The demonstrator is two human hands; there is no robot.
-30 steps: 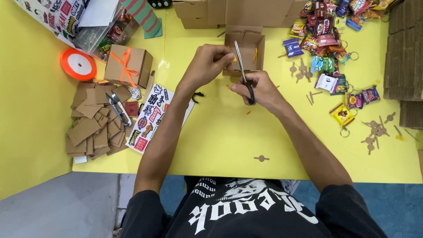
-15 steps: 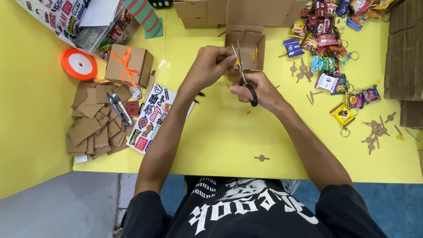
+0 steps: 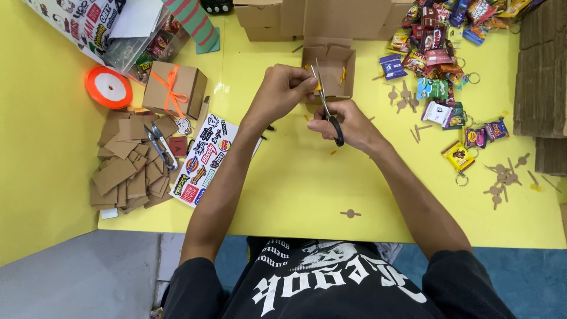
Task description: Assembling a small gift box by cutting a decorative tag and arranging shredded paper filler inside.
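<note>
My right hand (image 3: 348, 123) grips black-handled scissors (image 3: 326, 100), whose blades point away from me toward a small open cardboard box (image 3: 333, 68). My left hand (image 3: 282, 90) pinches a short piece of orange ribbon (image 3: 317, 86) right at the blades, in front of the box. More orange ribbon hangs on the box's right wall. Tiny orange scraps lie on the yellow table (image 3: 295, 177) under my hands.
A closed box tied with orange ribbon (image 3: 174, 88), an orange ribbon spool (image 3: 108, 87), cardboard pieces with small snips (image 3: 133, 162) and a sticker sheet (image 3: 204, 156) lie left. Snack packets with keyrings (image 3: 440, 65) spread right. Flat cardboard stacks (image 3: 540, 77) stand far right.
The scissors have tilted from leaning right to nearly upright at the ribbon, and my right hand has dropped slightly toward me. My left hand stays at the box front.
</note>
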